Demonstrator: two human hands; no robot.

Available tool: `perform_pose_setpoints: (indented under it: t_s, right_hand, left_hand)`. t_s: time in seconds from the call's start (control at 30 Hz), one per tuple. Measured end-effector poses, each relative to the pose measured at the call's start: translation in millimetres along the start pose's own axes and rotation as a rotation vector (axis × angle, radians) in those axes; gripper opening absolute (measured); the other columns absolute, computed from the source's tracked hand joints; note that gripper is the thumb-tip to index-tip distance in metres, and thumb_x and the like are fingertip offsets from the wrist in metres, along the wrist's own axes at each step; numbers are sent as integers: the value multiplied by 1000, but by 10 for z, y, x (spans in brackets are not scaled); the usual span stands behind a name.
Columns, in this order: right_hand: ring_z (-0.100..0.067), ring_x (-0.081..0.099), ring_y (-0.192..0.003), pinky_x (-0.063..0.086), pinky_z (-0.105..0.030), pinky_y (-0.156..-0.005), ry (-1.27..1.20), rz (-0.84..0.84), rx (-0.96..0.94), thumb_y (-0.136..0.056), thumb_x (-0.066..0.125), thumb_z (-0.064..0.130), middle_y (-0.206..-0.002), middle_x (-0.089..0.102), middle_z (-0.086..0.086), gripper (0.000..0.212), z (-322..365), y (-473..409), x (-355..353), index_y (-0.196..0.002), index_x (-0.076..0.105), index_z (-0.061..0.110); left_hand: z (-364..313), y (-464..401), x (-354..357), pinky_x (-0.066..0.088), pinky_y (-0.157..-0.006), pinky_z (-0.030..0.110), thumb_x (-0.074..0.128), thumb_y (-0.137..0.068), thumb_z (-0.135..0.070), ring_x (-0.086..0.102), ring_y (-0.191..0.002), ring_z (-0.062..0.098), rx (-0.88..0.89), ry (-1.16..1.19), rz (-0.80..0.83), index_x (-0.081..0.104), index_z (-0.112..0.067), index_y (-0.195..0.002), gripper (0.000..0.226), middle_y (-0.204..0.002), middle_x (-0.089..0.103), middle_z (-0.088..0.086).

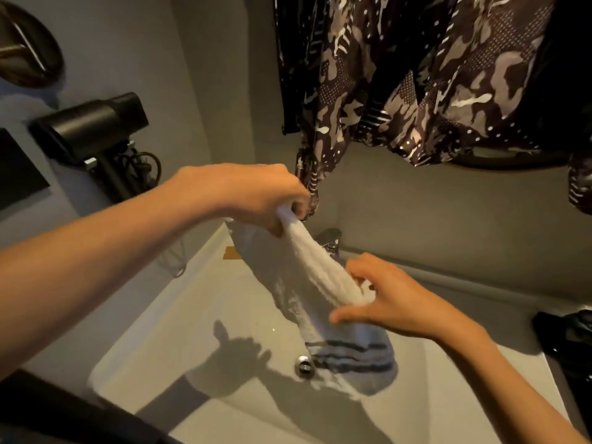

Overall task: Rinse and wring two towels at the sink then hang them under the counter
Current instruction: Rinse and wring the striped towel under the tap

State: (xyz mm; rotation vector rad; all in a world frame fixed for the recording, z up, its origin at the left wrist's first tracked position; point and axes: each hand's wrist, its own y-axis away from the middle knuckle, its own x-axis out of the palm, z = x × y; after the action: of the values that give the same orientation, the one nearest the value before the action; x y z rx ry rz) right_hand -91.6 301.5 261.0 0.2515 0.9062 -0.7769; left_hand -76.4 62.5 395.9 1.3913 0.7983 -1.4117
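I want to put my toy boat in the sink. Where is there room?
The sink floor is bare left of the drain, though shadowed. Crowded: the towel stretched between the left hand and right hand, its striped end hanging right of the drain.

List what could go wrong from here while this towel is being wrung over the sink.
1. The towel is gripped only at its ends by the left hand and right hand; the right hand's fingers look loose, so that end might slip.
2. Its striped end hangs low by the drain and may soak up water again.
3. Twisting may splash the hanging patterned cloth.
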Motion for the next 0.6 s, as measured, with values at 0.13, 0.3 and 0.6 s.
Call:
perform_pose_setpoints:
  t_s: [0.13, 0.3, 0.6]
  right_hand:
    - [-12, 70, -96, 57, -36, -82, -440, -112, 100, -60, 85, 62, -107, 71, 10, 55, 182, -121, -229, -98, 59, 32]
    - [-21, 72, -81, 57, -39, -75, -756, -155, 143, -95, 57, 4, -87, 77, -7, 18, 419, -340, -156, -93, 72, 13]
    - [-34, 72, -94, 59, -45, -82, -1549, 27, 385, -83, 50, 7, -105, 73, -20, 39, 435, -519, 94, -117, 69, 1]
  left_hand:
    - [-201, -23, -221, 46, -66, 23, 80, -75, -13, 58, -77, 2, 324, 238, -296, 66, -24, -102, 31, -86, 65, -12]
    - [-189, -299, 231, 48, -86, 30, 73, -79, -30, 57, -96, 10, 22, 492, -764, 58, -26, -121, 44, -107, 65, -8]
    - [-468, -75, 1833, 39, -113, 49, 37, -92, -71, 60, -125, 33, -329, 2382, 30, 65, -16, -132, 74, -136, 63, 16]
